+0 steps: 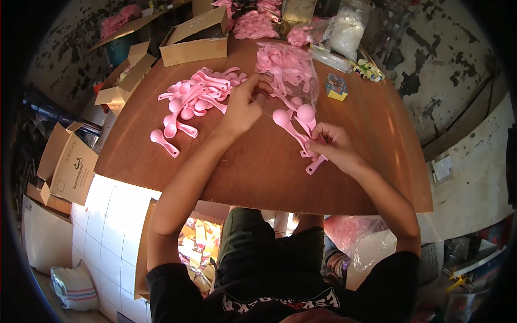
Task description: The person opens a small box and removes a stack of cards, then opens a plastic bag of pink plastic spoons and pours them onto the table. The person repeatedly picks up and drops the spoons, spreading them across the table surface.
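Left hand [247, 105] farther forward, fingers [262, 84] curled; right hand [334, 145] (closer in) pinching; elbows [163, 237] bent outward.

Brown table [242, 177], pink spoon pile [199, 91], bagged spoons [285, 62], small box [336, 86], seemingly card

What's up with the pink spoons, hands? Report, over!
Right hand gripping pink spoons. Left hand by clear spoon bag, grip unclear. Loose spoon pile just left of it.

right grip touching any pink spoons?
Touching. The head view shows the right grip with thumb and fingers closed on the handles of a few pink spoons, bowls pointing away from the person.
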Demonstrator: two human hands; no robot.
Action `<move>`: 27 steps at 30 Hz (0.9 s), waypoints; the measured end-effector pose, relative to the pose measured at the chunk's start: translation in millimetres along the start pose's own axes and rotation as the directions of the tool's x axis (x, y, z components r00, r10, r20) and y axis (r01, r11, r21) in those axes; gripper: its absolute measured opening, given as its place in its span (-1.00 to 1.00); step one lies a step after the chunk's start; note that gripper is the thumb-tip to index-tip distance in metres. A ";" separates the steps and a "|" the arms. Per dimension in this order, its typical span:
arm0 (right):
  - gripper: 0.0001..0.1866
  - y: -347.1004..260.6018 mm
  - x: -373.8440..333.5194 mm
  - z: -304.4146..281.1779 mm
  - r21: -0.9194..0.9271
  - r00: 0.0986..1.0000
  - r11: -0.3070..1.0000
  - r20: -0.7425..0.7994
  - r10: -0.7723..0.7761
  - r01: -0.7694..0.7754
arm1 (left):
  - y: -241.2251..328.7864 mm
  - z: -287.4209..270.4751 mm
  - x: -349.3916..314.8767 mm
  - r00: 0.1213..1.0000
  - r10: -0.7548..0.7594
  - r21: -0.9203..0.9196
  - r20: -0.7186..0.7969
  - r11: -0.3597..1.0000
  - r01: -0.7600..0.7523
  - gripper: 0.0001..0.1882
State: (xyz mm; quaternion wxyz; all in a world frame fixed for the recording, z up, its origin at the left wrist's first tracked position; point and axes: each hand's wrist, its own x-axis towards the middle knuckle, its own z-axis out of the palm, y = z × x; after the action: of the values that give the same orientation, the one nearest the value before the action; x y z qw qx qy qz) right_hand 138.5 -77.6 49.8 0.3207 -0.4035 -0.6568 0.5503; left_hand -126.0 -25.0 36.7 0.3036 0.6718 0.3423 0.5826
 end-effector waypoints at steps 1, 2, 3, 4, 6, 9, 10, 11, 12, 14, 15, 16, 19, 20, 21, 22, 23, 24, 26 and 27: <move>-0.86 3.8 -2.2 -2.6 -0.013 0.996 0.996 -0.018 -0.088 0.088 | 3.1 2.1 -3.3 0.991 -0.116 -0.152 -0.068 0.983 0.104 -0.61; -0.86 5.4 -4.5 -5.7 -0.016 0.996 0.996 -0.028 -0.088 0.088 | 13.0 10.2 -5.7 0.992 -0.111 -0.157 -0.060 0.982 0.101 -0.61; -0.85 7.6 -5.0 -5.2 -0.004 0.981 0.984 -0.077 -0.176 0.176 | 24.3 18.1 -11.3 0.950 -0.299 -0.295 -0.092 0.919 0.260 -0.57; -0.84 8.7 -5.7 -4.0 0.003 0.957 0.964 -0.127 -0.262 0.264 | 33.7 27.3 -18.6 0.873 -0.478 -0.430 -0.094 0.811 0.397 -0.50; -0.84 7.9 -5.0 6.7 -0.006 0.954 0.962 -0.124 -0.271 0.273 | 47.8 47.3 -41.6 0.855 -0.518 -0.374 -0.023 0.798 0.473 -0.62; -0.85 -6.0 -5.9 32.6 -0.034 0.970 0.971 -0.042 -0.237 0.236 | 52.3 61.8 -71.6 0.820 -0.509 -0.632 0.262 0.551 0.544 -0.62; -0.85 -9.3 -5.8 42.7 -0.062 0.982 0.980 0.025 -0.187 0.188 | 44.5 61.2 -78.8 0.850 -0.440 -0.659 0.289 0.553 0.510 -0.63; -0.85 -4.1 -2.8 49.8 -0.077 0.946 0.944 0.068 -0.317 0.322 | 45.7 62.3 -81.4 0.835 -0.493 -0.709 0.244 0.496 0.501 -0.71; -0.85 -3.5 -1.6 53.7 -0.074 0.945 0.943 0.074 -0.319 0.324 | 42.0 59.6 -83.0 0.835 -0.496 -0.710 0.237 0.499 0.498 -0.71; -0.82 -3.2 1.3 60.8 -0.090 0.920 0.916 0.018 -0.390 0.390 | 30.6 47.7 -87.3 0.896 -0.383 -0.851 0.226 0.371 0.373 -0.75; -0.80 2.2 7.1 61.8 -0.052 0.915 0.914 -0.003 -0.404 0.403 | 27.8 38.5 -90.1 0.901 -0.331 -0.858 0.282 0.334 0.391 -0.76; -0.80 3.0 8.7 64.3 -0.046 0.914 0.913 0.003 -0.406 0.405 | 25.8 38.0 -92.8 0.901 -0.335 -0.857 0.276 0.339 0.389 -0.76; -0.81 -2.5 12.1 74.9 -0.093 0.912 0.911 -0.044 -0.407 0.402 | 37.3 40.1 -94.5 0.890 -0.419 -0.867 0.181 0.358 0.345 -0.73; -0.81 -5.2 13.2 77.6 -0.211 0.887 0.870 -0.029 -0.461 0.446 | 38.7 40.0 -95.4 0.888 -0.436 -0.870 0.146 0.372 0.325 -0.72; -0.80 -2.7 17.3 79.6 -0.267 0.874 0.845 -0.021 -0.486 0.464 | 40.6 40.5 -95.8 0.885 -0.451 -0.871 0.112 0.385 0.307 -0.71; -0.80 -0.5 21.7 81.3 -0.322 0.860 0.816 -0.012 -0.511 0.480 | 43.1 42.1 -95.6 0.883 -0.455 -0.869 0.116 0.385 0.312 -0.71; -0.79 3.6 29.4 86.2 -0.336 0.821 0.770 0.019 -0.571 0.543 | 48.0 43.4 -94.8 0.881 -0.472 -0.841 0.022 0.468 0.272 -0.71; -0.78 6.9 33.1 90.2 -0.349 0.777 0.718 0.050 -0.627 0.602 | 50.2 44.0 -94.4 0.875 -0.478 -0.803 -0.071 0.548 0.235 -0.71; -0.72 10.1 31.3 94.3 -0.272 0.860 0.820 0.064 -0.507 0.504 | 42.4 37.4 -95.6 0.871 -0.484 -0.787 -0.089 0.570 0.236 -0.70; -0.68 10.3 32.0 97.5 -0.357 0.851 0.783 0.076 -0.520 0.510 | 39.3 33.1 -96.2 0.867 -0.485 -0.772 -0.114 0.592 0.230 -0.68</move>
State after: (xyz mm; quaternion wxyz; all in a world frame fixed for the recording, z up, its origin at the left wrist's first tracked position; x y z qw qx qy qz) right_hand 41.0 -93.9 20.5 0.3869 -0.2682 -0.8278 0.3051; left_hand -97.4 -126.4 8.5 0.6019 0.3055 0.2505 0.6940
